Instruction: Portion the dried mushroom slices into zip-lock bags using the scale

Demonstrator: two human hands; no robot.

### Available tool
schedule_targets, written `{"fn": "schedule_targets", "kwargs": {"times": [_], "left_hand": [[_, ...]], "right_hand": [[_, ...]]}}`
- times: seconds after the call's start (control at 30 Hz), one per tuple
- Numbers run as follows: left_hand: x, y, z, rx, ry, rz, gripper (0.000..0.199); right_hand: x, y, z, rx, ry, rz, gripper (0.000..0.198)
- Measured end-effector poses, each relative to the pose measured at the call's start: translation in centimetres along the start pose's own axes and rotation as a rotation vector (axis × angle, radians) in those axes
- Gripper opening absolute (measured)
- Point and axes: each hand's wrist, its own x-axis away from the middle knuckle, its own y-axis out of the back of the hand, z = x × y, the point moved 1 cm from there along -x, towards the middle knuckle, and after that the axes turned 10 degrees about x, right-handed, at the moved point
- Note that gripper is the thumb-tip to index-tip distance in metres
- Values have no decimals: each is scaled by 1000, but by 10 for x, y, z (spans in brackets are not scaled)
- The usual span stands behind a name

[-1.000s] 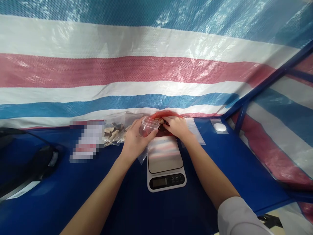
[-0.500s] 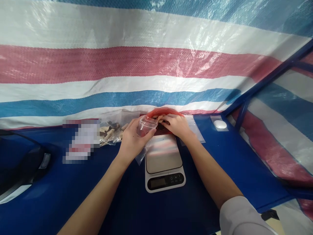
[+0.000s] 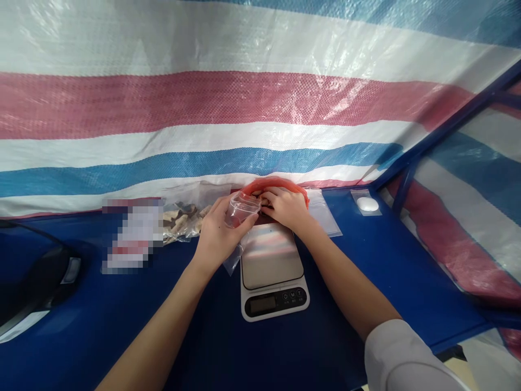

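Observation:
My left hand (image 3: 217, 231) is closed around a clear plastic zip bag (image 3: 244, 205), its mouth spread and turned toward a red plastic bag (image 3: 280, 183). Brown dried slices (image 3: 257, 194) show inside the red bag; their exact kind is unclear. My right hand (image 3: 287, 206) reaches into that bag, fingers bent among the slices, right beside the clear bag's mouth. What the fingertips grip is hidden. In front of both hands lies a white kitchen scale (image 3: 272, 260) with a metal plate; its display looks dark.
Left of my hands, a clear bag of pale dried pieces (image 3: 181, 220) lies by a blurred-out packet (image 3: 134, 236). Flat clear bags (image 3: 323, 212) and a small bag with a white oval object (image 3: 367, 204) are to the right. A black item (image 3: 36, 277) is far left. Striped sheeting (image 3: 260, 98) rises behind.
My right hand has moved slightly left and farther down among the slices in the red bag. The left hand keeps the clear bag in nearly the same spot.

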Motion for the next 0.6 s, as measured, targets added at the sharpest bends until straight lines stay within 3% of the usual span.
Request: {"fn": "schedule_targets", "kwargs": {"times": [0.33,0.6], "left_hand": [[-1,1,0,-5,11,3,44],[0,0,4,14,-1,2,44]], "right_hand": [[-4,-3,2,-12,-58,10,34],[-4,12,-16,-403,-94,-23,23]]}}
